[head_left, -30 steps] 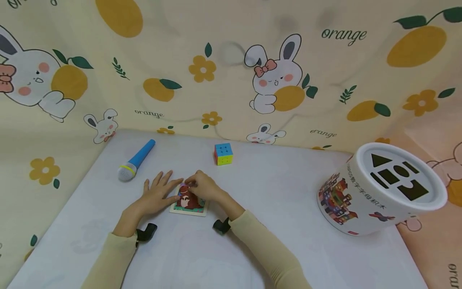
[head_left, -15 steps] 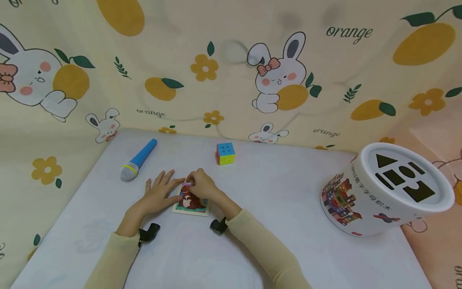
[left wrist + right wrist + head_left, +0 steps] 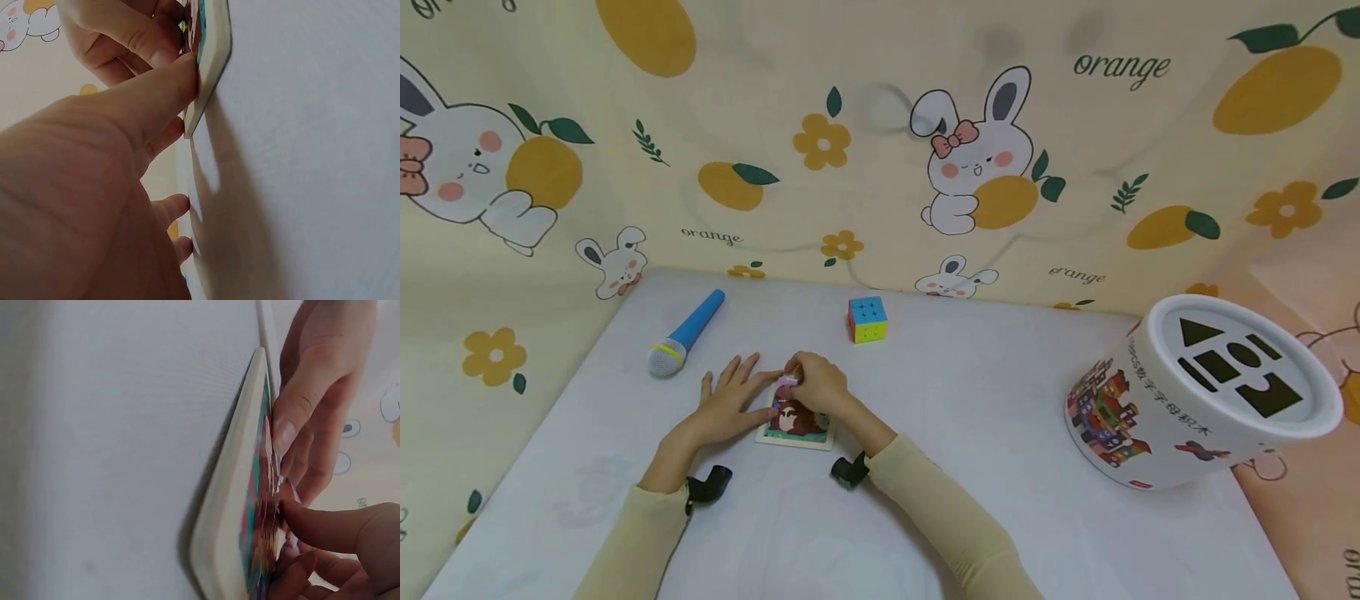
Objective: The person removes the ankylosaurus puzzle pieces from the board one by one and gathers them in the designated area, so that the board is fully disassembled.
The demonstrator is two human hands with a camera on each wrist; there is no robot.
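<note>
A small wooden picture puzzle board (image 3: 797, 443) with a brown animal on a teal ground lies flat on the white table. My left hand (image 3: 718, 408) rests at its left side, fingers spread on the table. The left thumb presses on the board's edge, as the left wrist view also shows. My right hand (image 3: 822, 385) is over the board's upper part, its fingers curled. In the right wrist view, the right thumb and fingers pinch a small purple-edged puzzle piece (image 3: 291, 539) at the picture's surface. The fingers cover most of this piece.
A blue toy microphone (image 3: 688, 329) lies at the back left. Behind the board sits a puzzle cube (image 3: 868, 320). A large white tub (image 3: 1180, 417) with shape cut-outs in its lid stands at the right. A printed cloth (image 3: 880, 192) hangs along the table's back edge.
My right hand has shifted slightly toward the board's far edge, showing more of the purple part there. My left hand stays in place on the board's edge.
</note>
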